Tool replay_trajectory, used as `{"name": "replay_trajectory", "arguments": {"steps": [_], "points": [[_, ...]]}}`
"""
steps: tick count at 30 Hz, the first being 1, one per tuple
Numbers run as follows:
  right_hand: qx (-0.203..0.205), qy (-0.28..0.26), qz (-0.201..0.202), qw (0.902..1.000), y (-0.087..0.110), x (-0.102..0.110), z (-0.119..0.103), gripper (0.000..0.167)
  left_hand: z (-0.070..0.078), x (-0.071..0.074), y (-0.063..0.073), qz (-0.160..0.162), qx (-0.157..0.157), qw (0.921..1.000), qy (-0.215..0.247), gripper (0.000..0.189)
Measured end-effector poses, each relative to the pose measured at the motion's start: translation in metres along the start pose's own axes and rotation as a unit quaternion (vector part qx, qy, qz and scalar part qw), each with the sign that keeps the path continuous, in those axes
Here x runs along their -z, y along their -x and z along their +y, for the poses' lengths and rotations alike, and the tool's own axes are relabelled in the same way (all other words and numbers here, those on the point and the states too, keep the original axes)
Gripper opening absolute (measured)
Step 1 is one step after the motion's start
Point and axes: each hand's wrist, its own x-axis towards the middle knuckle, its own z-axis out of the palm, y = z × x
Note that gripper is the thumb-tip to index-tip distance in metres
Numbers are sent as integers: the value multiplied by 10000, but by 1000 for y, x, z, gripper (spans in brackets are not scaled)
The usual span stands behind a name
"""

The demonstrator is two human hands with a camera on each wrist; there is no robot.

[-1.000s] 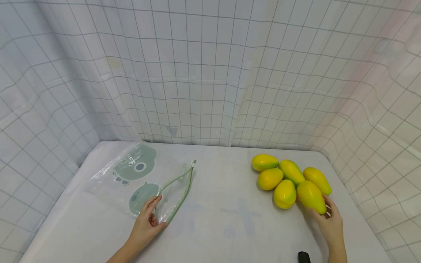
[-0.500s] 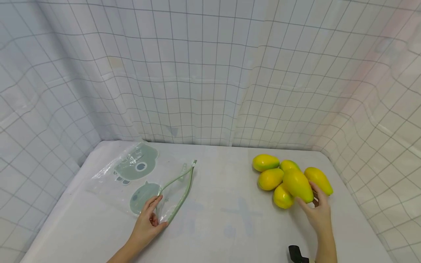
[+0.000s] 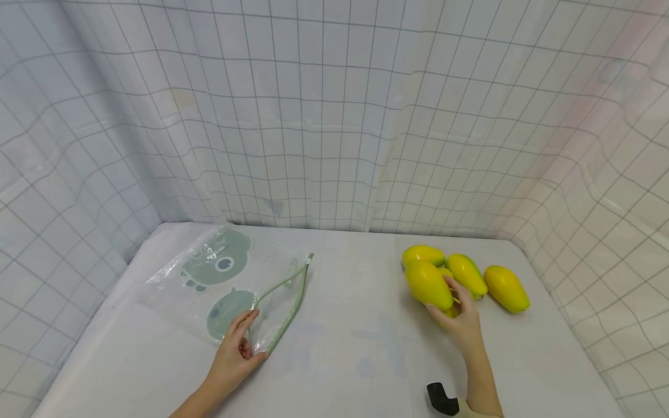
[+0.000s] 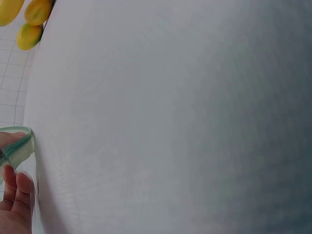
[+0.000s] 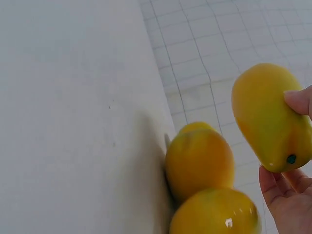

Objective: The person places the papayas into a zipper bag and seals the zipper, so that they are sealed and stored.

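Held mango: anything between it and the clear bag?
Nothing visible. In the head view, only bare table lies between the held mango, in the right hand, and the clear bag; the left hand is at the bag's near edge, off that path.

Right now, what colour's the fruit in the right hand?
The fruit is yellow with a dark green spot, clearest in the right wrist view.

Head view fairly bright, soft diffuse light; curtain (image 3: 334, 116) cool grey at left, warmer at right. White glints on clear bag (image 3: 225, 278). Left-wrist view dimmer, hazy; bench (image 4: 146, 122) surface smeared, darkening toward one edge. Right-wrist view soft; blurred shadow beside yellow fruits (image 5: 200, 163), glare spot on one.
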Motion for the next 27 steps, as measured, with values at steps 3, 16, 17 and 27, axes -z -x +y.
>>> {"name": "replay_trajectory", "arguments": {"steps": [3,16,17,27], "points": [[180,-197,-149,9995,-1,-15,-5,66,0,0,0,-38,5,10000,-58,85],[332,-668,-921,9929,-1,-66,-55,63,1,0,0,-115,81,9996,-243,86],[342,-710,-961,9922,-1,-70,-57,63,1,0,0,-118,88,9996,-238,86],[512,-950,-1443,9836,2,-110,-69,62,0,0,0,-104,78,9995,-305,87]]}}
